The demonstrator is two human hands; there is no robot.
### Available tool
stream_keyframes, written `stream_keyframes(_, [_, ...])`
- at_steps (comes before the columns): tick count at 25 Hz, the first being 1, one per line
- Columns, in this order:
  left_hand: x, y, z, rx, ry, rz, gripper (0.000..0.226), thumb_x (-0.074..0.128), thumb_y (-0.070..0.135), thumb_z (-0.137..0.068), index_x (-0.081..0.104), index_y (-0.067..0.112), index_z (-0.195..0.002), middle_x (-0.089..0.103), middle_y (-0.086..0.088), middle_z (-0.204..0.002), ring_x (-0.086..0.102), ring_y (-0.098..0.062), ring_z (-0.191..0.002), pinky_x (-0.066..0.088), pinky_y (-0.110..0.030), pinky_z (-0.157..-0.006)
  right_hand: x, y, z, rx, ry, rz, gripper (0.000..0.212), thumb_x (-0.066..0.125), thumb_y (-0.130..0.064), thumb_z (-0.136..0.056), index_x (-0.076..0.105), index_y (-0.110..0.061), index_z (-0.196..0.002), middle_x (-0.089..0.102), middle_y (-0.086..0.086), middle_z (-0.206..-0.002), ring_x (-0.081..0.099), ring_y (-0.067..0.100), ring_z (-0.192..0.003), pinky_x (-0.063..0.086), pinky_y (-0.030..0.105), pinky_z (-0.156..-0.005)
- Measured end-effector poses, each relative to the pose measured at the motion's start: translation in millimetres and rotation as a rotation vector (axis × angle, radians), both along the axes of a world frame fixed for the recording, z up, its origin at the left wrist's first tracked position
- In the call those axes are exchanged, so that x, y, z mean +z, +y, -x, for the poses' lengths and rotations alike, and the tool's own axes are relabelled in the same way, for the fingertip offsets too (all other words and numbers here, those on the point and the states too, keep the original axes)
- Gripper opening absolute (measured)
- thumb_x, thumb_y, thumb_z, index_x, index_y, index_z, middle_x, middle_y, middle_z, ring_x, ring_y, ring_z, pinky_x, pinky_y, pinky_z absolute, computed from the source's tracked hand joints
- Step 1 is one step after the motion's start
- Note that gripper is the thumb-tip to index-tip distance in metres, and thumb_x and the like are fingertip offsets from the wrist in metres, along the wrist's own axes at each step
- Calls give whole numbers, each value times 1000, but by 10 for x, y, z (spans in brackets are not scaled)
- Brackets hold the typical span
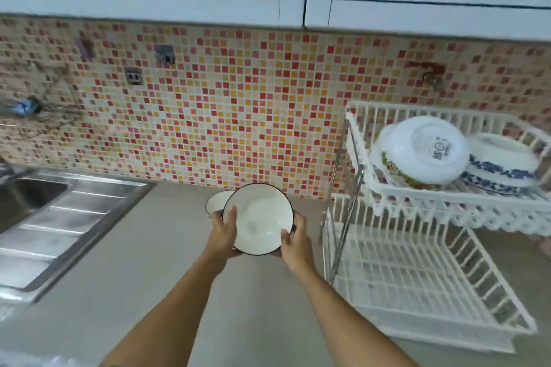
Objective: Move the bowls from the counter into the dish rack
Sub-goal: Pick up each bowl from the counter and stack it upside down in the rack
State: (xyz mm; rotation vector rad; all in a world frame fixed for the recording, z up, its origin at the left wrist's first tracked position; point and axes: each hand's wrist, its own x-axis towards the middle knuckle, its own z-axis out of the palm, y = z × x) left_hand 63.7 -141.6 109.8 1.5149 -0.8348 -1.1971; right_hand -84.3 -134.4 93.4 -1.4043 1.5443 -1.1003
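I hold a white bowl with a thin black rim (258, 219) above the grey counter (119, 292), tilted so its inside faces me. My left hand (223, 232) grips its left edge and my right hand (293, 240) grips its right edge. Behind it, partly hidden, a second matching bowl (216, 202) sits on the counter by the wall. The white two-tier dish rack (417, 286) stands to the right; its lower tier holds nothing I can see.
The rack's upper tier (387, 191) carries an upturned white bowl (429, 152) and blue-patterned plates (504, 170). A steel sink with drainboard (53, 217) lies at the left. Mosaic tiles back the counter, with white cupboards overhead.
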Motion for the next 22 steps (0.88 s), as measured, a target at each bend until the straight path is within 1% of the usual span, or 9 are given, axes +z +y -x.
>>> stream_keyframes(3, [378, 388, -65, 50, 100, 157, 47, 27, 65, -90, 33, 33, -124, 40, -1, -127, 47, -33, -119, 54, -48, -78, 406, 360, -21, 87, -78, 78, 36, 51, -45, -90, 26, -38, -115, 52, 2, -131, 60, 23, -102, 59, 49, -76])
stream_keyframes(6, [771, 603, -50, 87, 219, 233, 66, 26, 75, -81, 41, 30, -127, 47, -5, -134, 51, -33, -118, 55, -38, -62, 856, 632, 47, 196, -202, 106, 37, 42, -63, -85, 20, -41, -106, 52, -1, -118, 58, 18, -92, 54, 53, -86])
stream_keyframes(8, [1082, 734, 42, 69, 304, 300, 78, 32, 80, -71, 45, 29, -129, 52, -10, -133, 55, -30, -113, 55, -36, -62, 1189, 778, 194, 235, -254, 129, 46, 35, -84, -68, 24, -48, -95, 52, -1, -108, 58, 20, -97, 50, 55, -93])
stream_keyframes(9, [1244, 794, 119, 44, 335, 357, 78, 36, 77, -70, 45, 28, -129, 53, -10, -132, 56, -28, -110, 54, -37, -64, 1366, 832, 292, 237, -304, 138, 53, 32, -91, -58, 27, -52, -92, 51, 1, -115, 57, 23, -106, 50, 53, -94])
stream_keyframes(12, [1724, 952, 469, -87, 345, 543, 75, 46, 66, -69, 44, 21, -130, 53, -11, -130, 55, -25, -105, 56, -40, -70, 1921, 962, 668, 252, -412, 218, 57, 32, -86, -63, 33, -54, -109, 49, 0, -124, 56, 29, -114, 56, 35, -80])
stream_keyframes(15, [2149, 1007, 874, -247, 297, 685, 60, 37, 57, -80, 44, 22, -128, 57, -4, -123, 55, -21, -108, 53, -43, -86, 2418, 1012, 1259, 356, -340, 321, 79, 46, -79, -71, 28, -44, -139, 47, -1, -133, 54, 26, -120, 51, 31, -91])
stream_keyframes(17, [2403, 961, 1194, -334, 204, 748, 41, 25, 50, -94, 52, 31, -119, 58, 6, -119, 51, -14, -112, 39, -47, -104, 2662, 1012, 1731, 414, -263, 384, 91, 53, -80, -63, 26, -43, -142, 52, -3, -133, 58, 22, -117, 49, 28, -98])
stream_keyframes(20, [2669, 814, 1734, -499, -39, 834, 44, 19, 44, -94, 63, 45, -100, 66, 14, -106, 56, -6, -102, 41, -37, -99, 2871, 934, 2503, 408, -156, 455, 100, 59, -84, -51, 39, -37, -137, 63, -1, -123, 65, 18, -110, 52, 25, -94])
stream_keyframes(22, [2723, 667, 2094, -630, -152, 826, 47, 22, 55, -91, 64, 41, -106, 68, 13, -111, 59, -4, -105, 41, -38, -100, 2905, 865, 3001, 388, -91, 480, 101, 60, -83, -52, 38, -34, -138, 61, 4, -126, 64, 21, -112, 52, 29, -96])
